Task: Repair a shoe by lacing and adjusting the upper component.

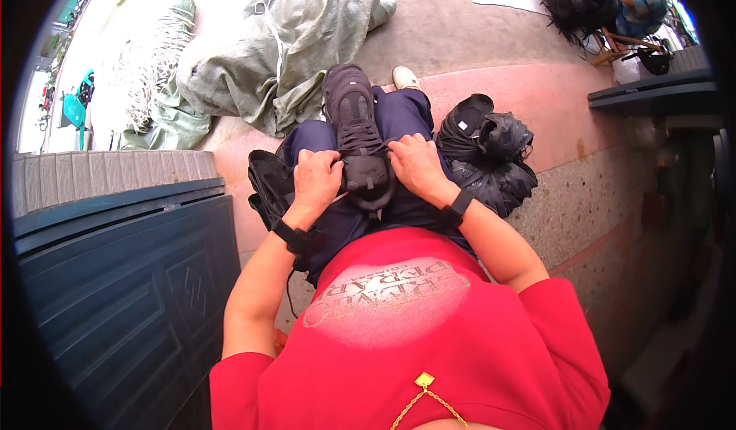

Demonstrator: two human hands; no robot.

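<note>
A black sneaker [359,131] lies across my lap on dark blue trousers, toe pointing away and its laces [360,140] running over the tongue. At the shoe's left side, my left hand [316,178] is closed, thumb and fingers pinched on a shoelace. Opposite it, my right hand [418,165] pinches the lace on the right side, close to the ankle opening. How much lace each hand grips is hidden by the fingers. Both wrists carry black bands.
More black shoes [491,150] are heaped on the floor to my right, and a black item [270,188] rests by my left thigh. Large grey-green woven sacks [261,54] lie ahead. A blue door [138,277] stands at left. Another person [606,8] sits at the far right.
</note>
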